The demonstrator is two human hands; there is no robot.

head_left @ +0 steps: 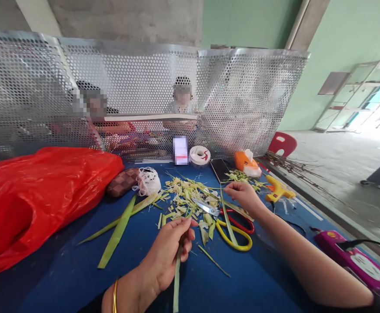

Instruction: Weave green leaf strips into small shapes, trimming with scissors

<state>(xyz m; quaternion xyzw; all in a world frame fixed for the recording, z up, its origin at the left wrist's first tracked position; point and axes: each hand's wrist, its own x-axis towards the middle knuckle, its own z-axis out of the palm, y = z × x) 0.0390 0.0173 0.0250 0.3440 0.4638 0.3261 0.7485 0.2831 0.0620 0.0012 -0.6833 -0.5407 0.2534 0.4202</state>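
Observation:
My left hand [173,248] is closed around a long narrow green leaf strip [176,282], whose lower end hangs toward the front edge of the view. To the right and farther off, my right hand [242,195] is in a pinch above the table; what sits between its fingertips is too thin to make out. A pale leaf strip [228,219] runs down close by those fingertips, across the scissors. The scissors [229,221], with one red and one yellow handle, lie between my hands. Behind them spreads a pile of leaf scraps [186,193].
Left are a red plastic bag [46,200], checkered pouch [123,181], white string bundle [148,181] and long leaves [118,237]. At the back stand a lit phone [181,150] and tape roll [199,155]. Right lie a yellow glue gun [278,189] and purple power strip [355,258].

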